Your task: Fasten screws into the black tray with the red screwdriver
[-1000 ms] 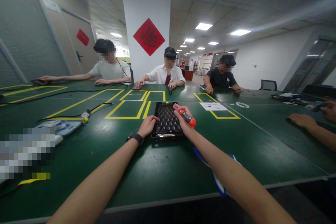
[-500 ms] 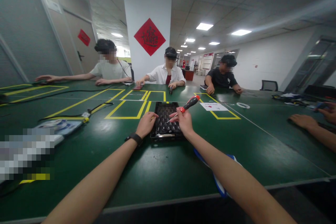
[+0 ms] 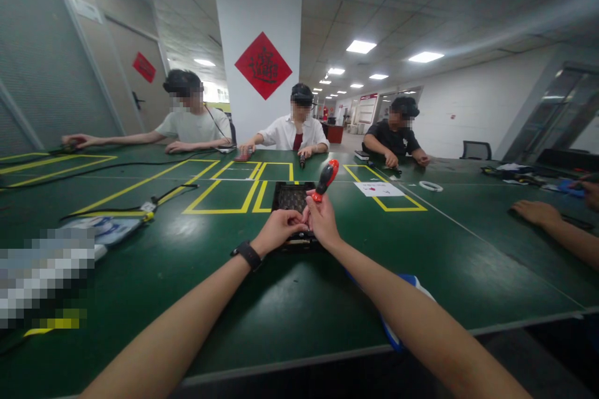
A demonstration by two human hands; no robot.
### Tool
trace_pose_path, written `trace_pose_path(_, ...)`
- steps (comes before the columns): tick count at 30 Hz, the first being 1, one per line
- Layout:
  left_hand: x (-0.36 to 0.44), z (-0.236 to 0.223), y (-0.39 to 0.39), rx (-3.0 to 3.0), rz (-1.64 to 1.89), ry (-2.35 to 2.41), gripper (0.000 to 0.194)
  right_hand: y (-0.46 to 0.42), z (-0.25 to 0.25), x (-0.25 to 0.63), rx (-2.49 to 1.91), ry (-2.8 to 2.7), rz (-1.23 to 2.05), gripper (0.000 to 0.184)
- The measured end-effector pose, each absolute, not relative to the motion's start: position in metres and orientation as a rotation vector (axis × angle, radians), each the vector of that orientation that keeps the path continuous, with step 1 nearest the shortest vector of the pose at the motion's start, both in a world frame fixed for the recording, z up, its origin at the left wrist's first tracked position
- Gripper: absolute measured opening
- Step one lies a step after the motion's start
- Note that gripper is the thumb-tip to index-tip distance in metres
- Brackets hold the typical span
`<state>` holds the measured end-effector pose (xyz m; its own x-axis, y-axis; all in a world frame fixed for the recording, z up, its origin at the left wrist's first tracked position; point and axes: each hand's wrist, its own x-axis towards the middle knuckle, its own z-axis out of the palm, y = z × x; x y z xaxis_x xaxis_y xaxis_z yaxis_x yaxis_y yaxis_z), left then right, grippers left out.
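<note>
My right hand (image 3: pixel 322 222) is closed around a screwdriver (image 3: pixel 326 181) with a red and black handle. The handle points up and its shaft is hidden by my fingers. My left hand (image 3: pixel 282 228) has a dark band at the wrist. Its fingers are pinched against the right fingertips, and whatever they hold is hidden. Both hands are over the near part of a black open case (image 3: pixel 292 193) on the table. Small compartments or slots show at the case's far end, but their contents are too small to tell.
Yellow tape rectangles mark the green table (image 3: pixel 224 287). A printed sheet (image 3: pixel 380 189) and a white ring (image 3: pixel 430 186) lie to the right. A blue-and-white item (image 3: pixel 412 283) sits under my right forearm. Several co-workers sit around the table; cables run along the left.
My left hand has moved right from the case's edge to meet my right hand. The screwdriver has swung from slanting to more upright, with its tip lower.
</note>
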<state>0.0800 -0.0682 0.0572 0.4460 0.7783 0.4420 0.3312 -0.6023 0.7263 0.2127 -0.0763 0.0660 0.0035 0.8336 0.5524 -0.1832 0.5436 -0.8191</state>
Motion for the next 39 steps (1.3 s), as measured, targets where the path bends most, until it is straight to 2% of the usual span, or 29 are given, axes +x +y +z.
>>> trace_pose_path(7, 0.079, 0.055, -0.065, 2.17, 0.982, 0.809, 0.02, -0.07, 0.064, 0.215, -0.625, -1.388, 1.011, 0.029)
trace_pose_path(19, 0.083, 0.046, -0.063, 2.164, 1.136, 0.969, 0.021, -0.062, 0.058, 0.219, -0.656, -1.368, 0.965, 0.029)
trace_pose_path(30, 0.079, 0.052, -0.062, 1.898, 1.018, 0.8, 0.022, -0.054, 0.057, 0.221, -0.583, -1.296, 1.152, 0.03)
trace_pose_path(39, 0.078, 0.047, -0.058, 2.147, 1.117, 1.036, 0.029, -0.058, 0.056, 0.219, -0.664, -1.286, 1.075, 0.029)
